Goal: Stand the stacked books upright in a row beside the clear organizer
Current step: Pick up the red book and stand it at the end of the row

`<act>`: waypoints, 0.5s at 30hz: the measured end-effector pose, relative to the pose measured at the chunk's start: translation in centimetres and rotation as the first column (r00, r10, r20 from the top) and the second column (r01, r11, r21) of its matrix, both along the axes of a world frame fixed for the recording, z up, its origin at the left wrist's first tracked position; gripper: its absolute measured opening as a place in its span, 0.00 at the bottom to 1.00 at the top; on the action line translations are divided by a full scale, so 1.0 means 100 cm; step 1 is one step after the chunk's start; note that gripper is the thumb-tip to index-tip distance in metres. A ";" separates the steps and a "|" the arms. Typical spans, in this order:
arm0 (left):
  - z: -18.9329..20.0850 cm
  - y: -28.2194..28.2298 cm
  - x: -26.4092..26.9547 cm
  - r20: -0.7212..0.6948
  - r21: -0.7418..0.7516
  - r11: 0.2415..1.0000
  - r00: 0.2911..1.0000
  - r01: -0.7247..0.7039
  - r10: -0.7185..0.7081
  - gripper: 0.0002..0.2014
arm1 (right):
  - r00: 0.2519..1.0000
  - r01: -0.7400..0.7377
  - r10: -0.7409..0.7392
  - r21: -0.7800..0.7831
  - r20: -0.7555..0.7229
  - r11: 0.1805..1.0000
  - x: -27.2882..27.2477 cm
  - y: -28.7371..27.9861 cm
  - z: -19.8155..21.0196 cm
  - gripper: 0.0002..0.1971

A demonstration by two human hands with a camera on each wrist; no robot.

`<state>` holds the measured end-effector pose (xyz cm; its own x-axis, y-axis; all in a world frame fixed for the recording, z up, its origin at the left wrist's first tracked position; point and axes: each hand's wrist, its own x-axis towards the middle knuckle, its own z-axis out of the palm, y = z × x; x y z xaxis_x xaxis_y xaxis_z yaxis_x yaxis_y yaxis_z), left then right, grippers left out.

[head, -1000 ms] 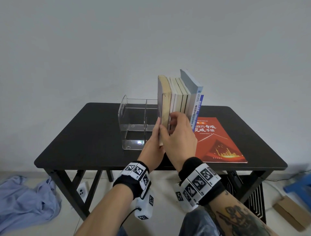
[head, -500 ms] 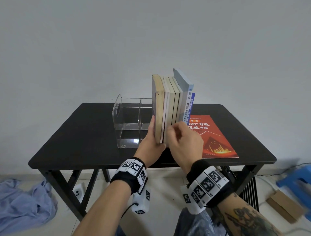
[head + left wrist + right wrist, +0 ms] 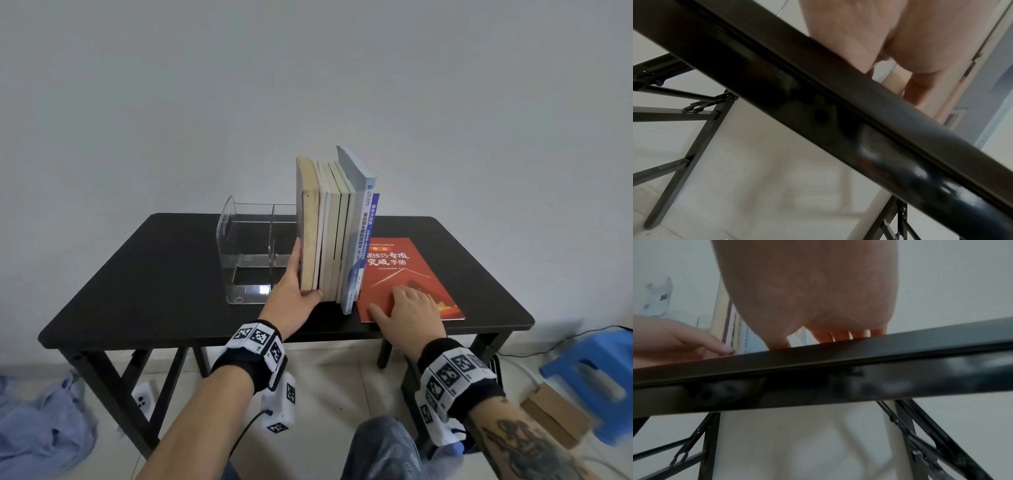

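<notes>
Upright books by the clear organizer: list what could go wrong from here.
1. The upright books have no support on their right; the left hand braces only the left end, so the tall grey-blue book could topple onto the red book.
2. The right hand lies flat on the red book, near the table edge; sliding it could push it off.
3. Pressing leftward could shove the clear organizer.

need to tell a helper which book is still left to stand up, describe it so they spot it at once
On the black table, look right of the clear organizer and the upright row of books. The red book lies flat there under the right hand: the only red one, and the only one lying down.
</notes>
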<state>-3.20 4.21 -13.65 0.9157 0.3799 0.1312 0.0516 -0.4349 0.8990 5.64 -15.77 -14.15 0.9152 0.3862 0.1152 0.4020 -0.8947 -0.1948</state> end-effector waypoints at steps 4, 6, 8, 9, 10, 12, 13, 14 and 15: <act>-0.002 0.002 0.001 0.036 -0.034 0.999 0.999 -0.004 0.005 0.48 | 0.999 0.038 -0.042 -0.146 -0.025 0.989 -0.018 0.000 0.011 0.45; -0.003 0.001 0.002 0.042 -0.029 1.000 0.999 -0.007 0.008 0.48 | 0.996 0.057 -0.076 -0.284 -0.055 0.957 -0.028 0.002 0.018 0.55; -0.003 0.001 0.002 0.040 -0.031 0.999 0.999 -0.006 0.007 0.48 | 0.995 0.057 -0.083 -0.372 -0.054 0.926 -0.033 0.003 0.030 0.54; -0.003 0.001 0.002 0.042 -0.035 0.999 0.999 -0.004 0.006 0.48 | 0.997 0.029 -0.056 -0.397 -0.056 0.917 -0.035 0.003 0.038 0.47; -0.003 0.001 0.002 0.045 -0.036 0.999 0.999 -0.001 0.003 0.48 | 0.998 -0.012 -0.017 -0.415 -0.066 0.910 -0.037 0.003 0.045 0.37; -0.003 0.001 0.001 0.051 -0.035 0.999 0.999 0.008 -0.006 0.48 | 0.994 -0.072 0.033 -0.421 -0.100 0.904 -0.041 0.004 0.059 0.18; -0.002 0.001 0.001 0.052 -0.034 0.999 0.999 0.010 -0.008 0.48 | 0.994 -0.075 0.035 -0.404 -0.106 0.912 -0.042 0.005 0.064 0.11; -0.001 0.001 0.001 0.050 -0.036 0.999 0.999 0.010 -0.008 0.49 | 0.994 -0.071 0.034 -0.379 -0.102 0.923 -0.042 0.006 0.069 0.07; 0.000 0.000 0.001 0.048 -0.038 0.999 0.999 0.010 -0.008 0.49 | 0.995 -0.068 0.039 -0.364 -0.087 0.929 -0.042 0.006 0.074 0.06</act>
